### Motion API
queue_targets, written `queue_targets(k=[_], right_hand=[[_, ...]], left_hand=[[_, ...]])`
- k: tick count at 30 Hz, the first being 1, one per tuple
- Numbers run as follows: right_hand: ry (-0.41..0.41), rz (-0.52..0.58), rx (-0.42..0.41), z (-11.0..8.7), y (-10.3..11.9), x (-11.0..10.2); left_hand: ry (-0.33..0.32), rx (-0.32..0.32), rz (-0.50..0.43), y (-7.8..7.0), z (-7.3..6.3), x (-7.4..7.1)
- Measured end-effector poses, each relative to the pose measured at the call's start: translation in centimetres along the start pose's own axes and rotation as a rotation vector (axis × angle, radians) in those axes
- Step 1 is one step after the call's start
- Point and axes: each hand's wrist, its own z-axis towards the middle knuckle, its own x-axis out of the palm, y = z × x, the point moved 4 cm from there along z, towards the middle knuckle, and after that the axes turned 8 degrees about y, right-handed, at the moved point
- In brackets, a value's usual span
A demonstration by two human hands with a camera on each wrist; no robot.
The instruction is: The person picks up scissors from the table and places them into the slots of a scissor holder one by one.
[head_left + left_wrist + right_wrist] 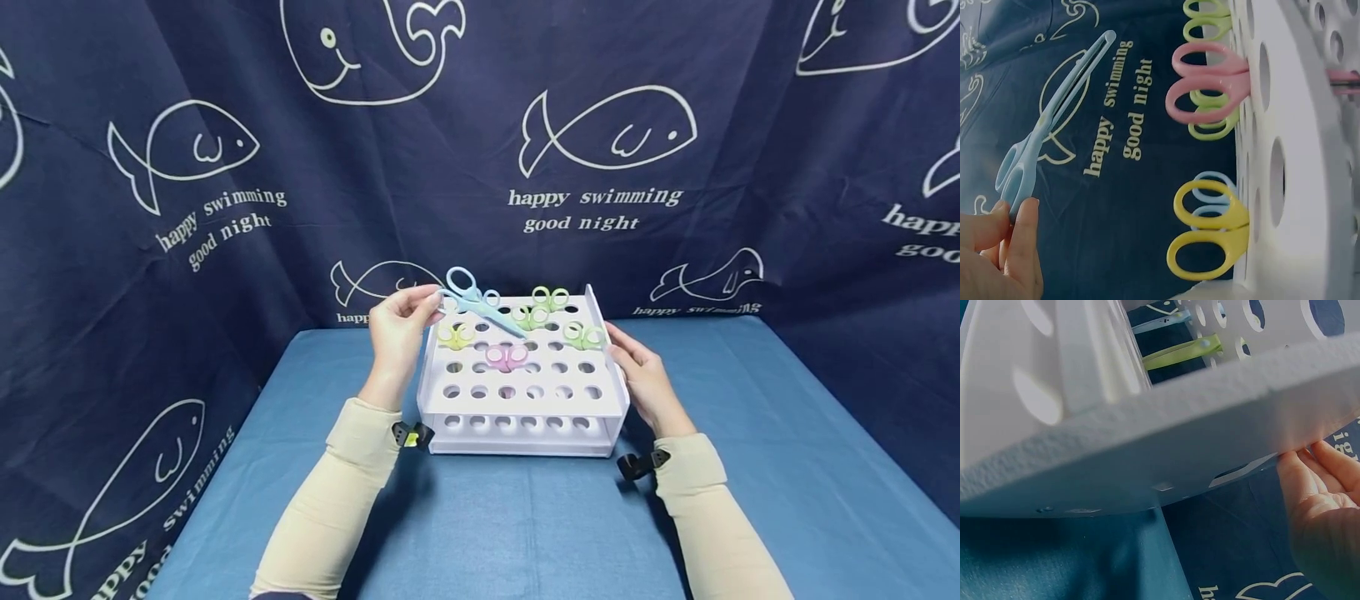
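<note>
In the head view my left hand [397,333] pinches light blue scissors [480,310] by a handle loop, above the back left of a white rack [517,406] with rows of round holes. The left wrist view shows the same scissors [1038,134] beside the rack, blades pointing away from the fingertips. Pink scissors [506,357], yellow scissors [455,337] and several green scissors [583,336] stand handles up in the rack. Another blue pair [1213,203] is partly hidden behind the yellow one. Fairly straight fingers of my right hand [647,383] touch the rack's right side panel [1210,444].
The rack stands on a blue cloth-covered table [517,525]. A dark blue curtain [450,167] printed with white fish and lettering hangs behind and beside it. Black wrist cameras are strapped over both pale sleeves [322,508].
</note>
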Motion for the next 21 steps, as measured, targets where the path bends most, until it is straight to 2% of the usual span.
queue_targets(k=[13,21], right_hand=[[0.006,0.008,-0.002,0.0,0.0,0.1],[-0.001,0.000,-0.007,0.1,-0.3,-0.2]], left_hand=[[0.034,0.016,0.091,0.3,-1.2,1.6],[0.050,0.002,0.086,0.1,-1.5,2.2]])
